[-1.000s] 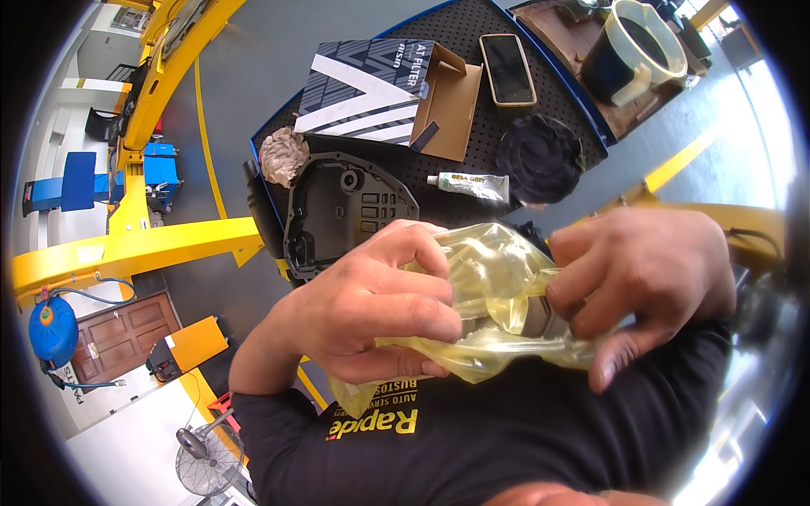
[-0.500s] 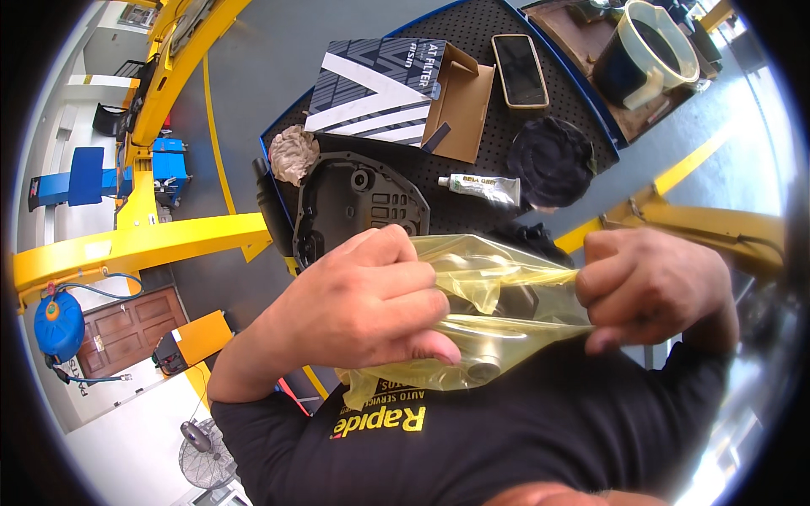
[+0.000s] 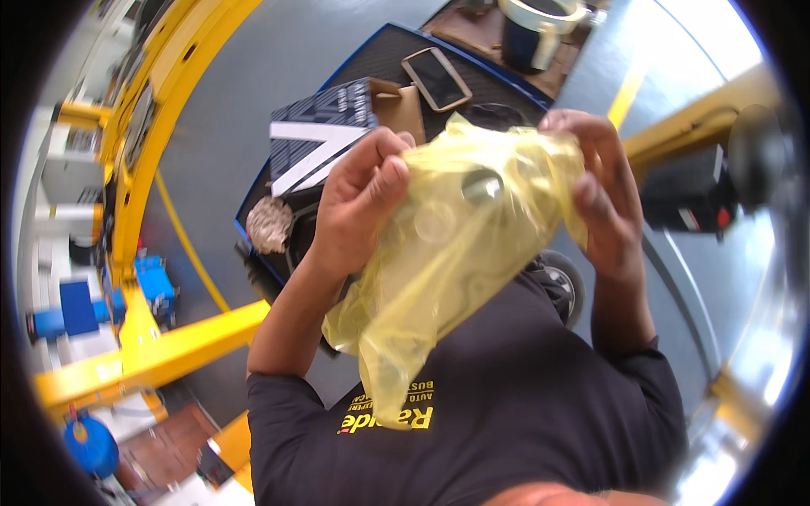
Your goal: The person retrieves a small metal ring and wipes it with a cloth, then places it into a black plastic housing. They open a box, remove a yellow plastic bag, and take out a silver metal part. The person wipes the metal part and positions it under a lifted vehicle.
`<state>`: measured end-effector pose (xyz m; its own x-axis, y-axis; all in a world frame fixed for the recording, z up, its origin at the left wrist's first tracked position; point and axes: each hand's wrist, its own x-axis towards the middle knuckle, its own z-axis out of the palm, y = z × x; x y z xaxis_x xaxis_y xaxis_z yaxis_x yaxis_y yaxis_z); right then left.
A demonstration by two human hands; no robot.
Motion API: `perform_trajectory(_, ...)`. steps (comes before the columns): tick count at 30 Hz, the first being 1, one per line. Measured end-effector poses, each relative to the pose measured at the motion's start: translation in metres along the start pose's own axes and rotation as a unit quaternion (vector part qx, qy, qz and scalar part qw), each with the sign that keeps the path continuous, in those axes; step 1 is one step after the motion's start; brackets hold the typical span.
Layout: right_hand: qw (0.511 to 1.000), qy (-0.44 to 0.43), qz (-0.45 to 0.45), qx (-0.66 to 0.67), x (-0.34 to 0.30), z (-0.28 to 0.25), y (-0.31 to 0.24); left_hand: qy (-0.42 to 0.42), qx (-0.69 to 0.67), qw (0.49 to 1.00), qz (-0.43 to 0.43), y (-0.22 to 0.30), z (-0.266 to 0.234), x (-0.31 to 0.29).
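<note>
Between my hands, in front of my chest, hangs a translucent yellow plastic bag (image 3: 447, 261), its lower corner drooping toward my shirt. A flat part with a round opening (image 3: 483, 185) shows dimly through the film. My left hand (image 3: 359, 198) pinches the bag's upper left edge between thumb and fingers. At the upper right, my right hand (image 3: 603, 202) grips the bag's bunched edge, thumb on the near side. Beyond the bag, an open dark-blue and white cardboard box (image 3: 325, 135) lies on the black table. The bag covers most of what lies on the table's near side.
A phone (image 3: 437, 78) lies right of the box, and a crumpled rag or paper (image 3: 270, 225) at the table's left edge. Farther right stands a pitcher (image 3: 527, 34) of dark liquid. Yellow lift arms (image 3: 160, 350) flank me, and a wheel (image 3: 564, 287) shows below my right hand.
Both hands have lifted the bag higher and farther from my chest. It now hangs lengthwise and hides the dark metal pan and tube seen before. My view has turned and shifted.
</note>
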<state>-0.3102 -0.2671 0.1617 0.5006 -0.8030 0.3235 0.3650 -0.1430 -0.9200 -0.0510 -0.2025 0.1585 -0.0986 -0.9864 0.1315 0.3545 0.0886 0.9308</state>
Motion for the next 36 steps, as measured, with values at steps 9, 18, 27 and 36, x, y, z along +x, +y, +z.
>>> perform_trajectory(9, 0.968, 0.189, -0.014, 0.165, -0.190, 0.067, -0.034, -0.167, -0.022, 0.986, 0.020, -0.028, 0.110, -0.025)
perform_trajectory(18, 0.844, 0.485, -0.042, 0.225, -0.427, 0.142, -0.065, -0.434, 0.173, 0.880, 0.091, -0.071, 0.254, -0.167)
perform_trajectory(27, 0.778, 0.609, -0.008, 0.153, -0.655, 0.214, -0.088, -0.532, 0.299, 0.774, 0.168, -0.122, 0.386, -0.322)
perform_trajectory(36, 0.711, 0.691, 0.095, 0.095, -0.806, 0.288, -0.130, -0.667, 0.201, 0.717, 0.017, -0.199, 0.468, -0.475)
